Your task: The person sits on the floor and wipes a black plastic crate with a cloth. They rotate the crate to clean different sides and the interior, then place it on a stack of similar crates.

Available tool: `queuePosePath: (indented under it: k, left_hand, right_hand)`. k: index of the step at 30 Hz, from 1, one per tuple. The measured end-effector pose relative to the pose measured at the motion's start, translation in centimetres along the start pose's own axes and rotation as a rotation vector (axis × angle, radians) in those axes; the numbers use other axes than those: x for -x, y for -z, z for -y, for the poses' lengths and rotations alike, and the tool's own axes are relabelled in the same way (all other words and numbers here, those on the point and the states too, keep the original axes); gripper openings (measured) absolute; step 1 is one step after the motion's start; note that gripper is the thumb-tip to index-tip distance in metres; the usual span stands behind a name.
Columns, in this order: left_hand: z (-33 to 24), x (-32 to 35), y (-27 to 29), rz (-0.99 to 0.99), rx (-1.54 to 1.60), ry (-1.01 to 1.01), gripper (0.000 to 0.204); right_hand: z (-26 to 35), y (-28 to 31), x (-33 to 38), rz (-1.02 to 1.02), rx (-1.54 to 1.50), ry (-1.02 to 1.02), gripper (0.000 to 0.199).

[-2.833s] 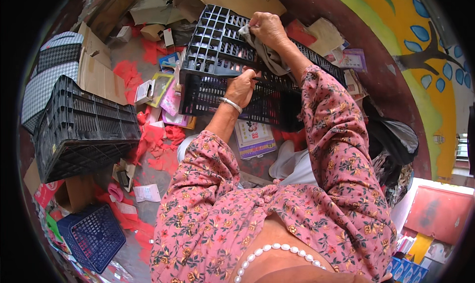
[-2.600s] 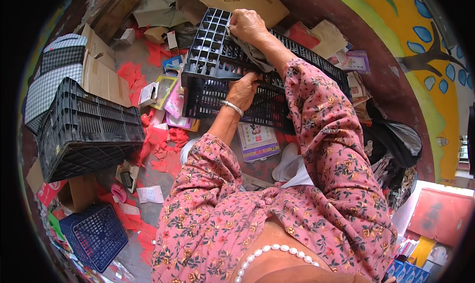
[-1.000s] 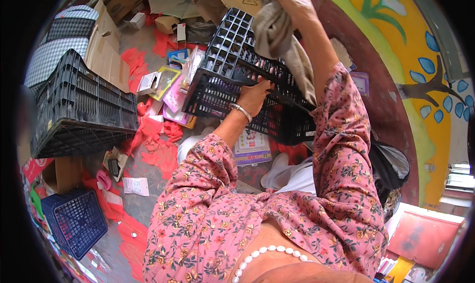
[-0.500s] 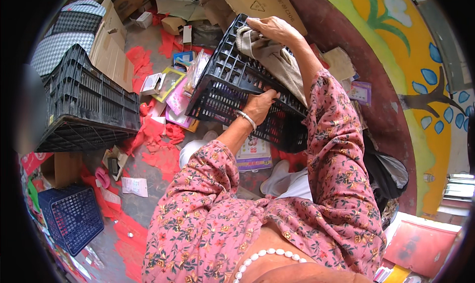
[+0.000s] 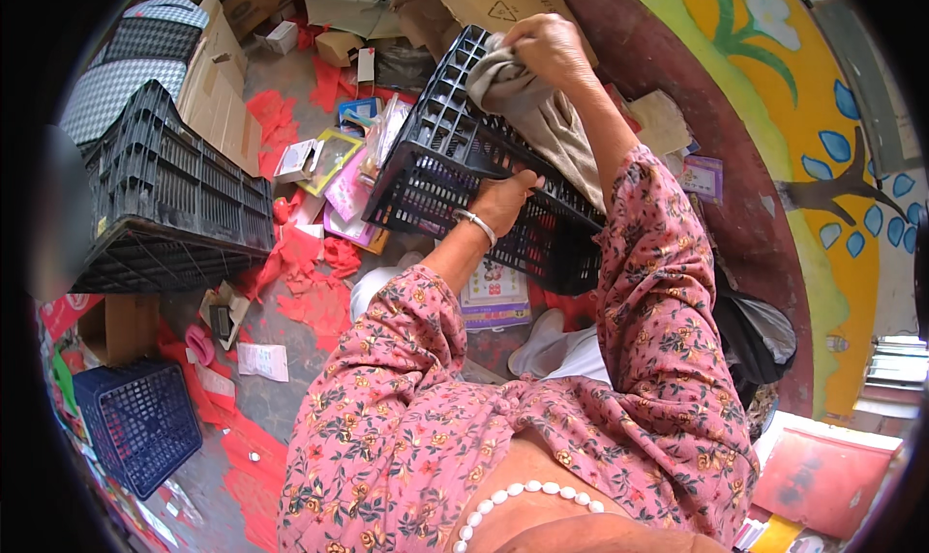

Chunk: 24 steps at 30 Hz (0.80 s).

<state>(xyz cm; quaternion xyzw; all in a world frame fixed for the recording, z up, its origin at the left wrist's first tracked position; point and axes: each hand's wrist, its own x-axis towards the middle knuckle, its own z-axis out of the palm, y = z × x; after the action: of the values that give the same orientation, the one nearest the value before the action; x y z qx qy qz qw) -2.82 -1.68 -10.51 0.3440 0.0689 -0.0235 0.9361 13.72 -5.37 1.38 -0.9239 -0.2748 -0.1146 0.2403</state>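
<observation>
Here, at the frame's upper centre, the left hand [image 5: 497,208] curls closed round the edge of a black slatted plastic crate [image 5: 418,181]; the right hand [image 5: 546,50] pinches a crumpled grey-beige cloth [image 5: 554,135] against it.

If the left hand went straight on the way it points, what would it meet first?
Probably the beige cloth lying over the black crate that the left hand grips, though depth is unclear.
</observation>
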Motion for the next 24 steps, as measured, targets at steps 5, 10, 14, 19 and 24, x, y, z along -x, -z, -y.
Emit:
queuePosePath:
  k: [5,10,14,19,24]
  left_hand:
    - [1.1,-1.2,0.5,0.03,-0.004,0.037,0.036]
    - [0.6,-1.0,0.5,0.018,-0.026,0.046,0.035]
    - [1.0,-0.9,1.1,-0.004,-0.049,0.052,0.03]
    - [-0.1,-0.7,0.6,0.015,-0.203,0.105,0.031]
    - [-0.2,-0.4,-0.2,0.044,-0.188,0.125,0.035]
  right_hand:
    - [-2.1,0.3,-1.1,-0.453,-0.045,0.012,0.026]
    - [1.0,-3.2,-1.4,0.06,0.203,-0.094,0.028]
    - [1.9,-3.6,-0.9,0.135,0.277,-0.17,0.043]
    - [1.7,-2.8,-1.2,0.22,0.263,-0.168,0.052]
    - [-2.6,-3.0,-4.2,0.374,0.306,0.199,0.035]
